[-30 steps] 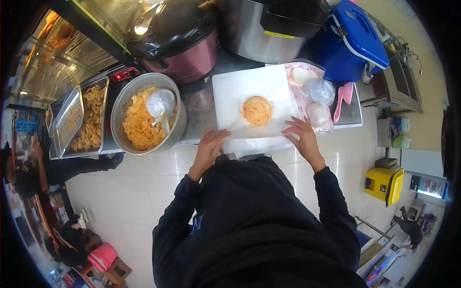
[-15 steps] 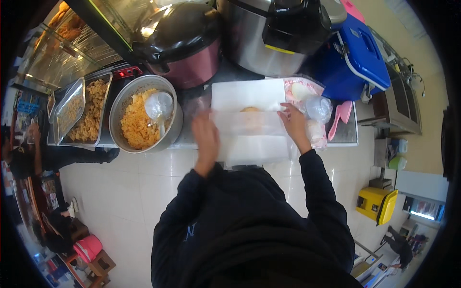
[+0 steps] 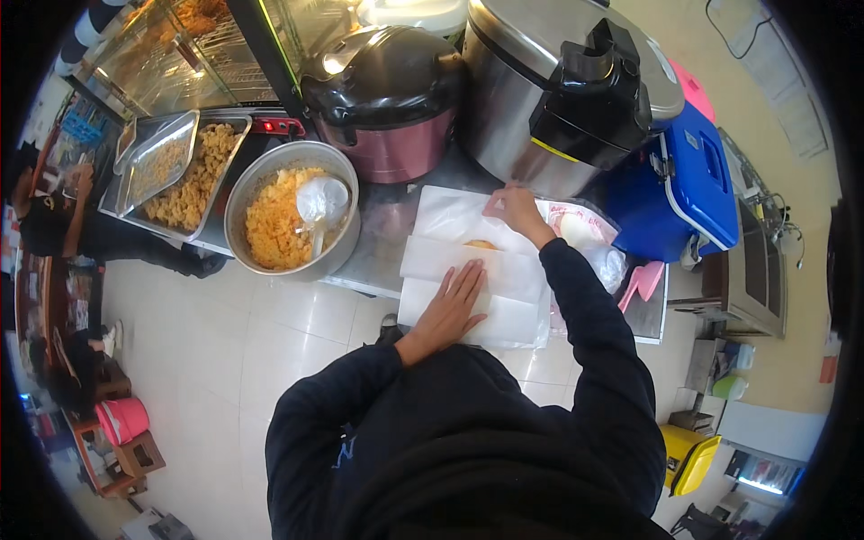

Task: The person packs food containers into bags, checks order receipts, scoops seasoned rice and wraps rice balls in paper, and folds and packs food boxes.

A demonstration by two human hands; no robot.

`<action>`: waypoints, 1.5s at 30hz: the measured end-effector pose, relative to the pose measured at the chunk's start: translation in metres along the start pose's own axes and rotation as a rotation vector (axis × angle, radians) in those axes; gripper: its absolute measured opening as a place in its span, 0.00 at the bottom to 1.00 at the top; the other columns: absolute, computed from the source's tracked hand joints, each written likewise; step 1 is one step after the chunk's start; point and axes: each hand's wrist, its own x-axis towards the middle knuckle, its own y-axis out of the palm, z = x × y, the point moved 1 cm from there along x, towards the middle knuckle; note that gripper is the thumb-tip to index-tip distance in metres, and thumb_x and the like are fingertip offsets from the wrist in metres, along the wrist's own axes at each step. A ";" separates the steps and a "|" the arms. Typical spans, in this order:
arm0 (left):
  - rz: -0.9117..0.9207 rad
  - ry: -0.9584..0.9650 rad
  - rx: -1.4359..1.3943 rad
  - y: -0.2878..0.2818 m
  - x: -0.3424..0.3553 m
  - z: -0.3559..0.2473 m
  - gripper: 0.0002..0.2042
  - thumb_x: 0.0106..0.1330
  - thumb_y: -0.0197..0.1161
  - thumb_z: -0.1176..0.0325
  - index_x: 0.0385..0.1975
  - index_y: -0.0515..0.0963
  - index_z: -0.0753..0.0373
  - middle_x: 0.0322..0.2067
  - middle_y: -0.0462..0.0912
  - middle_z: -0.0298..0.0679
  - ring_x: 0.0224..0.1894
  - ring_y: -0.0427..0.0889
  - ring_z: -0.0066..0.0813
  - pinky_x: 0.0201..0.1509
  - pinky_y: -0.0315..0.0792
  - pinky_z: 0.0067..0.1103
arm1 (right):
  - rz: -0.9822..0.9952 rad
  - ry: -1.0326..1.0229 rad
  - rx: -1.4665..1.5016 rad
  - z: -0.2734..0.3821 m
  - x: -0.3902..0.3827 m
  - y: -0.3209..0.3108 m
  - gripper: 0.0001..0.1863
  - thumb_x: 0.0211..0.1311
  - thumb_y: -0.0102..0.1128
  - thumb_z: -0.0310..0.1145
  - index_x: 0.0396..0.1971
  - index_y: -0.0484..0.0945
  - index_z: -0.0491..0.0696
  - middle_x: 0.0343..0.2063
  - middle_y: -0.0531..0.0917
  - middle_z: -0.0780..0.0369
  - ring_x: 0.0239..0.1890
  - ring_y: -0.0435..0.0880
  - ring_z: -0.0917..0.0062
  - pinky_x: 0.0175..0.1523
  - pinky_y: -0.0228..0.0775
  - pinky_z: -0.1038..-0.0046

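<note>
White wrapping paper lies on the counter in front of me, its near part folded up over a mound of orange-tan food. Only a sliver of the food shows above the fold, so its kind is hidden. My left hand rests flat on the folded flap, fingers stretched out and pointing away from me. At the paper's far right corner, my right hand pinches the edge between its fingertips. To the left stands a round metal pot of orange rice, with a plastic-covered ladle in it.
Behind the paper stand a pink-and-black rice cooker and a large steel cooker. A blue cooler box, a pink scoop and a clear plastic bag are at the right. Trays of fried crumbs sit far left.
My left hand has moved from beside the paper onto the folded flap and lies flat there. The right hand has gone from the fold's right end to the far edge. The view has shifted.
</note>
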 end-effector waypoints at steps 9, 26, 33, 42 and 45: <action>-0.020 0.020 0.007 -0.002 0.010 0.006 0.34 0.61 0.53 0.56 0.61 0.50 0.71 0.63 0.50 0.50 0.67 0.47 0.40 0.67 0.40 0.39 | 0.139 -0.025 -0.103 0.009 -0.009 -0.018 0.19 0.47 0.64 0.47 0.28 0.79 0.44 0.22 0.79 0.57 0.28 0.77 0.63 0.35 0.68 0.69; -0.857 -0.332 -0.791 -0.026 0.022 0.114 0.18 0.51 0.55 0.83 0.44 0.69 0.63 0.39 0.74 0.41 0.50 0.70 0.31 0.55 0.62 0.25 | -0.383 -0.193 -0.076 0.091 -0.142 0.033 0.24 0.54 0.53 0.26 0.54 0.67 0.45 0.53 0.70 0.56 0.57 0.67 0.65 0.62 0.59 0.67; -0.184 -0.376 -0.506 -0.036 0.009 0.140 0.12 0.53 0.53 0.85 0.34 0.77 0.64 0.37 0.78 0.42 0.39 0.78 0.34 0.44 0.70 0.20 | -0.331 -0.182 -0.089 0.089 -0.153 0.031 0.26 0.58 0.53 0.33 0.57 0.63 0.46 0.58 0.65 0.56 0.61 0.61 0.64 0.64 0.54 0.66; -0.192 0.067 -0.290 -0.007 -0.014 0.061 0.21 0.58 0.57 0.73 0.53 0.68 0.64 0.52 0.70 0.44 0.54 0.69 0.41 0.59 0.62 0.32 | -0.332 -0.020 -0.035 0.076 -0.191 0.026 0.23 0.53 0.59 0.34 0.51 0.69 0.46 0.47 0.76 0.59 0.53 0.72 0.69 0.58 0.63 0.67; -0.212 0.006 -0.416 -0.003 -0.017 0.080 0.14 0.57 0.58 0.74 0.45 0.74 0.63 0.43 0.77 0.45 0.47 0.74 0.42 0.50 0.69 0.29 | -0.285 0.017 0.163 0.068 -0.186 0.013 0.15 0.51 0.61 0.31 0.41 0.76 0.47 0.39 0.80 0.61 0.46 0.76 0.69 0.51 0.68 0.70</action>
